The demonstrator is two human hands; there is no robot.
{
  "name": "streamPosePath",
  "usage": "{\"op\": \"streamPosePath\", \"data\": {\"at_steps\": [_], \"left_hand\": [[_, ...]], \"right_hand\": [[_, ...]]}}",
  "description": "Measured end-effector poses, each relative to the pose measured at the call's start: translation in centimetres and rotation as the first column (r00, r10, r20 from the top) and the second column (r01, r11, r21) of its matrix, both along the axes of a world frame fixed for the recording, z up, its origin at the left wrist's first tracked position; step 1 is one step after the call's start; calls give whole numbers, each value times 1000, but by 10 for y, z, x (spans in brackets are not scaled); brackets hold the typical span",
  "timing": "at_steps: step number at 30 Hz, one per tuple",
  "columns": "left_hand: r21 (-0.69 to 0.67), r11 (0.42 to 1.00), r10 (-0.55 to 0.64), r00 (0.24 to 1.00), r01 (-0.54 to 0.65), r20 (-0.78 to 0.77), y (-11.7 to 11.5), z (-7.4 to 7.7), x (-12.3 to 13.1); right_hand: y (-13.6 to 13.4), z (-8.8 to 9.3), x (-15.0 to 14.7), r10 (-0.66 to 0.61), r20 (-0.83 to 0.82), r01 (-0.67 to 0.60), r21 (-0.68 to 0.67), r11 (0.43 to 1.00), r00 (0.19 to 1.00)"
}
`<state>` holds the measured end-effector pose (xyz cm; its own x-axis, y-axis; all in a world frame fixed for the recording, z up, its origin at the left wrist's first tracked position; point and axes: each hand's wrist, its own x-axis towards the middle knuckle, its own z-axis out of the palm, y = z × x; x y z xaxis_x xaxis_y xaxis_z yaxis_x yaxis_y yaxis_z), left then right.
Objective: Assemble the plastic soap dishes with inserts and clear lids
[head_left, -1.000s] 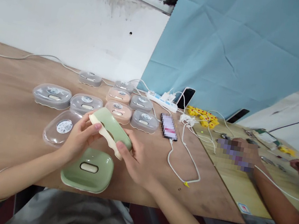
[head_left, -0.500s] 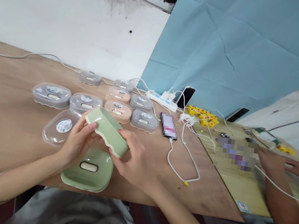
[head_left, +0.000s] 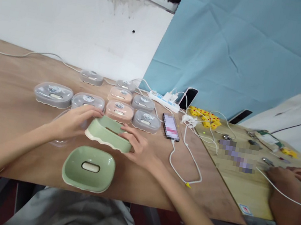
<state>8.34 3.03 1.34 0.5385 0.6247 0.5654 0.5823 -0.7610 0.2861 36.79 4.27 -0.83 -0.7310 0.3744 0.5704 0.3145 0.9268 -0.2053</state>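
A pale green dish with a wavy cream rim point(head_left: 108, 136) is held above the table between both hands. At its left end my left hand point(head_left: 75, 120) grips with bent fingers. My right hand point(head_left: 141, 147) has its fingers over the right end. Below, nearer the table edge, a second green dish point(head_left: 77, 175) stands on the wood with a cream oval piece in its middle. Behind my left hand and partly hidden by it lies a clear lid point(head_left: 59, 141).
Lidded grey boxes point(head_left: 53, 95) and peach boxes point(head_left: 118, 111) stand in rows behind the hands. A power strip point(head_left: 164, 102), a charging phone point(head_left: 170, 127) and white cables are to the right. Another person's hands point(head_left: 287, 177) are at the far right table.
The held green dish has turned from steeply slanted to nearly level. My left hand has moved from its near side to its upper left end, and the second dish is now fully uncovered.
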Motion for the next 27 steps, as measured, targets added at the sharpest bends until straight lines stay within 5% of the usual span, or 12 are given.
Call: {"op": "streamPosePath", "data": {"at_steps": [7,19,27], "left_hand": [[286,948,-55,957,139,-284,2,-6,3],[206,975,18,899,81,-437,9,-10,5],[186,981,63,838,46,-542,26,-21,18]], "right_hand": [[6,-9,1,-6,30,7,-38,999,1000],[16,-28,3,-109,77,120,-153,981,991],[14,-22,0,-134,157,178,-313,933,978]]}}
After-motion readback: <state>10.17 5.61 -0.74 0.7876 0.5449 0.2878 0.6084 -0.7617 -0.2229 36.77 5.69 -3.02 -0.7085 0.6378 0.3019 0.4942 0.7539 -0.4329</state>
